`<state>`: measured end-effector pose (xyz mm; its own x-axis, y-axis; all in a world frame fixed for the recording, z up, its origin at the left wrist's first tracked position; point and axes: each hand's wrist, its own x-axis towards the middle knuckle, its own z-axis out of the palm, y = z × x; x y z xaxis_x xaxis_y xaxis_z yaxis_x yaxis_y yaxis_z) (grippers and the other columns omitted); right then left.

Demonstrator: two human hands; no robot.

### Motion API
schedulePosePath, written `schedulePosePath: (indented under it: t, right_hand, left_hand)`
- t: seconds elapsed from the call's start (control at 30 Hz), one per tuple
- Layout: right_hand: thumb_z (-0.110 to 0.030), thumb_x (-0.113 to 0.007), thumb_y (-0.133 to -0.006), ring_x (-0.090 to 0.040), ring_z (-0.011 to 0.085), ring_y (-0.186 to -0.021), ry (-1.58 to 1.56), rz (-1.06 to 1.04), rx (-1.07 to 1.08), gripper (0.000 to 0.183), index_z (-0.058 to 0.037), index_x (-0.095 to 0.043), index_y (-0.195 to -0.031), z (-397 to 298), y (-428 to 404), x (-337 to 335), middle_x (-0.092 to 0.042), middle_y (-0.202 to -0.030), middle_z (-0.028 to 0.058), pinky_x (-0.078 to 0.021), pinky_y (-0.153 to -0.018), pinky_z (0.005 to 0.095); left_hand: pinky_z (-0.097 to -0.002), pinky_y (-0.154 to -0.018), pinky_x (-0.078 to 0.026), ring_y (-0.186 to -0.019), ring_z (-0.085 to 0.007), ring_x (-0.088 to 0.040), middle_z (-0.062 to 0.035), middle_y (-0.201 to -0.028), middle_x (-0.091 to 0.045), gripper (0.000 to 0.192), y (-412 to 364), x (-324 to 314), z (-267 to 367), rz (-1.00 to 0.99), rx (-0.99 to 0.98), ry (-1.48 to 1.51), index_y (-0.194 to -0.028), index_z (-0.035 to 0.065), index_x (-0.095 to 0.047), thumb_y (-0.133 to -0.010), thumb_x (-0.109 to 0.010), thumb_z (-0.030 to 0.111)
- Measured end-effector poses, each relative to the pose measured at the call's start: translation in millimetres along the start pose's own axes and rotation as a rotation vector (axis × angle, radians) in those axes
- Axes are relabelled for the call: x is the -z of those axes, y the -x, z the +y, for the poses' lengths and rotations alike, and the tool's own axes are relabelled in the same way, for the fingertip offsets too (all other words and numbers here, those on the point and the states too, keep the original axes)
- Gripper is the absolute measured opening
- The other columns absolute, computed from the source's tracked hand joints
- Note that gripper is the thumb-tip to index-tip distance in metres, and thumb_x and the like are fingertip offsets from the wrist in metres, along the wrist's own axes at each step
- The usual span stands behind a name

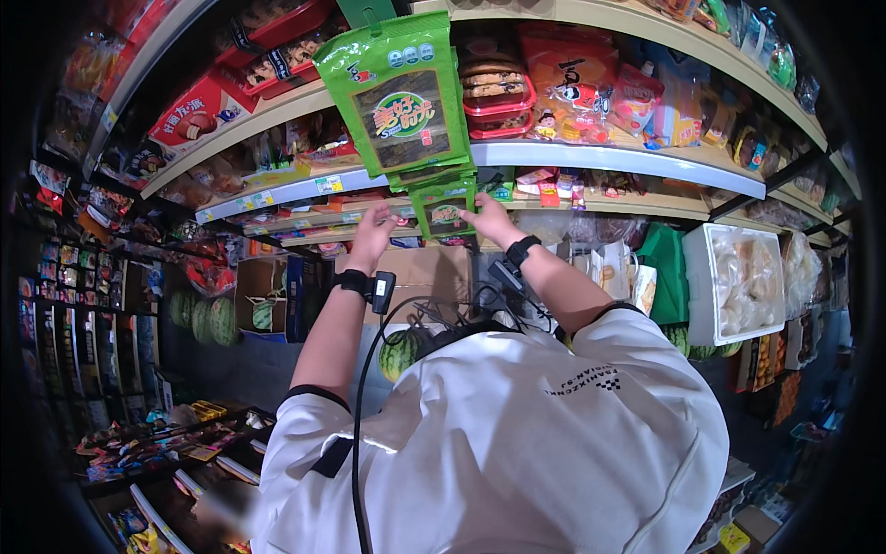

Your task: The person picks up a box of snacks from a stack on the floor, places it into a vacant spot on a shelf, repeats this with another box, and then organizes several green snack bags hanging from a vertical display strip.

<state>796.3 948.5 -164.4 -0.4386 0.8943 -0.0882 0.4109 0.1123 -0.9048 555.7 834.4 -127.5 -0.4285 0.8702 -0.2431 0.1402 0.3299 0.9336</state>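
Note:
Several green seaweed snack packets (401, 97) hang in a vertical row in front of store shelves. My right hand (490, 219) has its thumb and fingers at the right edge of the lowest green packet (443, 213). Just left of that packet, my left hand (377, 223) is raised with its fingers curled loosely, apart from the packet; nothing shows in it. Each wrist wears a black strap with a small device. Behind and above the hands run the shelf edges with price tags (330, 184).
Trays of cookies (493, 83) and bagged sweets (571, 83) fill the upper shelf. Below stand a cardboard box (429, 277), a watermelon (400, 352), a green bag (663, 270) and a white foam box (699, 291). A black cable (358, 429) runs along my body.

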Motion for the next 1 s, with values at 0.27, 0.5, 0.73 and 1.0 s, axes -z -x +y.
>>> schedulePosePath:
  t: [0.27, 0.5, 0.73, 1.0]
  right_hand:
    - [-0.022, -0.070, -0.085, -0.056, 0.0104, -0.062, -0.280, 0.061, -0.125, 0.038, 0.0036, -0.054, -0.108, 24, -32, -20, -0.060, -0.088, 0.0058, -0.0435, -0.049, 0.0259]
    - [-0.024, -0.067, -0.086, -0.060, 0.0262, -0.069, -0.166, 0.007, 0.029, 0.026, 0.0012, -0.060, -0.091, 5, -22, -25, -0.063, -0.076, 0.0133, -0.0475, -0.067, 0.0375]
    - [-0.029, -0.060, -0.093, -0.052, 0.0105, -0.057, -0.280, -0.147, 0.001, 0.029, -0.0016, -0.055, -0.086, -18, -4, 11, -0.053, -0.070, 0.0022, -0.0475, -0.050, 0.0281]
    - [-0.030, -0.059, -0.093, -0.052, 0.0114, -0.060, -0.328, -0.126, -0.062, 0.029, -0.0024, -0.056, -0.085, -21, 6, 12, -0.055, -0.072, 0.0027, -0.0470, -0.054, 0.0278]
  left_hand:
    - [-0.0371, -0.108, -0.031, -0.135, -0.0313, -0.034, -0.0207, -0.152, -0.022, 0.078, -21, -28, -3, -0.229, 0.019, -0.058, -0.148, 0.0004, -0.014, -0.089, -0.063, 0.014]
    - [-0.0335, -0.101, -0.037, -0.122, -0.0257, -0.048, -0.0170, -0.133, -0.050, 0.056, -38, -33, -21, -0.090, -0.059, -0.014, -0.139, 0.0021, -0.036, -0.090, -0.061, 0.015]
    - [-0.0299, -0.087, -0.042, -0.098, -0.0155, -0.056, -0.0089, -0.109, -0.061, 0.031, -23, -37, -5, -0.078, -0.076, 0.096, -0.121, 0.0005, -0.052, -0.094, -0.057, 0.016]
    - [-0.0289, -0.091, -0.039, -0.105, -0.0160, -0.053, -0.0086, -0.113, -0.060, 0.032, -19, -44, -1, -0.094, -0.117, 0.232, -0.122, 0.0003, -0.050, -0.095, -0.056, 0.016]
